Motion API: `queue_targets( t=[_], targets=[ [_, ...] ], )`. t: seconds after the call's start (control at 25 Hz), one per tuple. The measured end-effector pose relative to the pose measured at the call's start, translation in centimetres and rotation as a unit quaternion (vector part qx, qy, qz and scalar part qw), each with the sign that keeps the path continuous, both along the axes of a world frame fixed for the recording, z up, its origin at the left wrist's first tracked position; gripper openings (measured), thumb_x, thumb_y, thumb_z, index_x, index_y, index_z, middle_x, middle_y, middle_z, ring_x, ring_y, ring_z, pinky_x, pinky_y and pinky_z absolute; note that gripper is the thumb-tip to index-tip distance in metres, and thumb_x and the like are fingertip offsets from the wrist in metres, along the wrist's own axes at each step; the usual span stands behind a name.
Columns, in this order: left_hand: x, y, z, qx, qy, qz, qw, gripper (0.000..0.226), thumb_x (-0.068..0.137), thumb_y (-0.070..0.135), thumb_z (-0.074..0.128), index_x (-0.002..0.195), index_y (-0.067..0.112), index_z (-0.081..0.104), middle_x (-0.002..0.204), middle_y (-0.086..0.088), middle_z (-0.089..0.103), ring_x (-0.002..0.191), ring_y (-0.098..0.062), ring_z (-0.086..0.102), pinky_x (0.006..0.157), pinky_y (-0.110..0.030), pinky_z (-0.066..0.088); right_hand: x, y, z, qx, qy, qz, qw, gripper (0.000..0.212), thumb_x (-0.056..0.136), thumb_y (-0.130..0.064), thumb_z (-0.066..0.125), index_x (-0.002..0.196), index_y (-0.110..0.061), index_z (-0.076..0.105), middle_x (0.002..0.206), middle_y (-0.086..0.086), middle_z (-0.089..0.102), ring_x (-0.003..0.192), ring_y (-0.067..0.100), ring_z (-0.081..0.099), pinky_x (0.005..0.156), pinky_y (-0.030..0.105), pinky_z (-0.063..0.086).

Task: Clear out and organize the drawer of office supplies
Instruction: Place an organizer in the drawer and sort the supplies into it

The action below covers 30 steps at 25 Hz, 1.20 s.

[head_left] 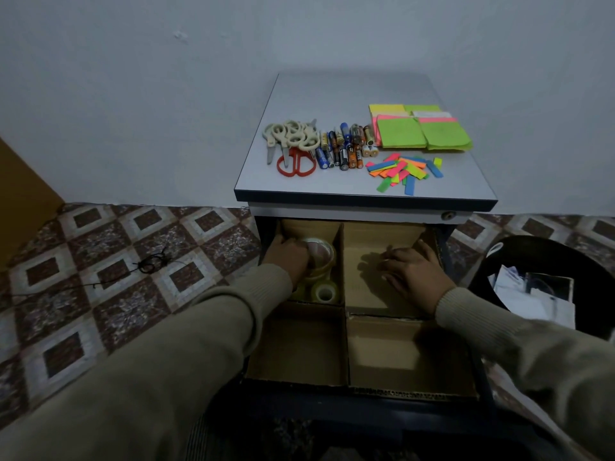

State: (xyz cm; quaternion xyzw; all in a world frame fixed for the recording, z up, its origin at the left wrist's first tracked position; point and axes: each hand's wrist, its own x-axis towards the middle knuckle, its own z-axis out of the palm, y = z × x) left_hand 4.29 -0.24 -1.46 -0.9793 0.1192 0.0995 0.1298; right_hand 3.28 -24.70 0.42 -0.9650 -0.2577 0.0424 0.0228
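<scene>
The drawer stands pulled out, split by cardboard dividers into compartments. The far left compartment holds rolls of clear tape: a large roll on top and a smaller roll nearer me. My left hand grips the large roll from its left side. My right hand rests flat, fingers spread, on the cardboard floor of the far right compartment. The two near compartments show only bare cardboard.
On the cabinet top lie several scissors, a heap of batteries, sticky note pads and coloured paper strips. A black bin with papers stands at the right. A dark cord lies on the tiled floor.
</scene>
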Motion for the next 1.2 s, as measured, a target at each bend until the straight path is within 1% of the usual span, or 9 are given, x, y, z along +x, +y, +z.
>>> queue_targets(
  t=[0.2,0.4,0.6,0.8,1.0,1.04,1.12,1.16,1.2],
  targets=[
    [0.4,-0.1,0.0,0.002,0.034,0.022,0.999,0.034,0.092,0.025,0.051,0.126,0.022,0.054,0.128,-0.004,0.052,0.123,-0.022,0.042,0.114,-0.042,0.013,0.0,0.1,-0.7,0.046,-0.025,0.011,0.999,0.029,0.093,-0.024,0.053,0.118,-0.019,0.064,0.131,0.003,0.056,0.13,0.024,0.044,0.113,0.05,0.005],
    [0.8,-0.4,0.4,-0.032,0.065,0.05,0.996,0.039,0.092,0.028,0.051,0.128,0.013,0.049,0.129,-0.008,0.052,0.123,-0.023,0.043,0.114,-0.042,0.013,0.0,0.4,-0.1,-0.015,0.005,0.001,1.0,0.036,0.098,-0.034,0.038,0.132,-0.028,0.05,0.142,-0.007,0.042,0.137,0.012,0.029,0.116,0.043,0.0],
    [1.5,-0.5,0.9,-0.068,0.097,0.078,0.99,0.035,0.092,0.029,0.051,0.124,0.016,0.055,0.125,-0.007,0.055,0.121,-0.024,0.046,0.113,-0.041,0.018,-0.1,0.5,0.2,-0.037,0.007,-0.003,0.999,0.038,0.099,-0.035,0.035,0.134,-0.031,0.046,0.144,-0.01,0.038,0.138,0.01,0.025,0.116,0.042,-0.001],
    [1.6,-0.9,1.8,-0.074,0.132,0.107,0.983,0.038,0.093,0.029,0.049,0.129,0.017,0.052,0.132,-0.008,0.051,0.127,-0.025,0.042,0.116,-0.041,0.016,0.0,0.7,0.6,-0.048,0.014,-0.004,0.999,0.038,0.099,-0.034,0.034,0.136,-0.033,0.043,0.146,-0.01,0.034,0.139,0.011,0.022,0.116,0.043,-0.001],
    [0.3,-0.3,3.3,-0.119,0.116,0.104,0.981,0.038,0.095,0.027,0.047,0.132,0.023,0.05,0.137,-0.006,0.048,0.124,-0.025,0.045,0.108,-0.036,0.032,-0.2,0.9,1.5,-0.048,0.003,0.002,0.999,0.038,0.098,-0.032,0.036,0.135,-0.033,0.043,0.147,-0.01,0.034,0.138,0.012,0.025,0.116,0.041,0.003],
    [-0.2,-0.1,3.8,-0.144,0.101,0.101,0.979,0.034,0.095,0.025,0.046,0.129,0.024,0.052,0.135,-0.006,0.049,0.122,-0.025,0.047,0.105,-0.035,0.035,-0.1,1.1,1.8,-0.048,0.002,0.006,0.999,0.038,0.098,-0.031,0.036,0.135,-0.033,0.043,0.147,-0.009,0.034,0.137,0.012,0.026,0.116,0.04,0.006],
    [-1.1,0.4,4.7,-0.212,0.049,0.088,0.972,0.017,0.093,0.021,0.048,0.108,0.022,0.056,0.12,-0.005,0.057,0.109,-0.023,0.054,0.094,-0.031,0.042,-0.1,1.6,2.8,-0.043,-0.002,0.015,0.999,0.038,0.099,-0.03,0.036,0.137,-0.031,0.042,0.147,-0.008,0.034,0.136,0.014,0.027,0.114,0.036,0.013],
    [-1.6,0.6,5.5,-0.242,0.025,0.082,0.967,0.007,0.092,0.018,0.049,0.096,0.023,0.052,0.108,-0.003,0.059,0.101,-0.021,0.055,0.086,-0.028,0.042,-0.1,1.9,3.4,-0.037,-0.005,0.017,0.999,0.039,0.099,-0.029,0.035,0.137,-0.03,0.041,0.146,-0.007,0.035,0.136,0.015,0.028,0.113,0.034,0.017],
    [-1.9,0.7,6.3,-0.261,0.0,0.076,0.962,0.008,0.091,0.016,0.048,0.088,0.023,0.047,0.098,-0.001,0.057,0.093,-0.019,0.055,0.08,-0.026,0.041,0.0,2.2,4.1,-0.025,-0.008,0.018,0.999,0.039,0.099,-0.028,0.036,0.137,-0.028,0.042,0.145,-0.006,0.037,0.135,0.015,0.03,0.112,0.033,0.021]
  ],
)
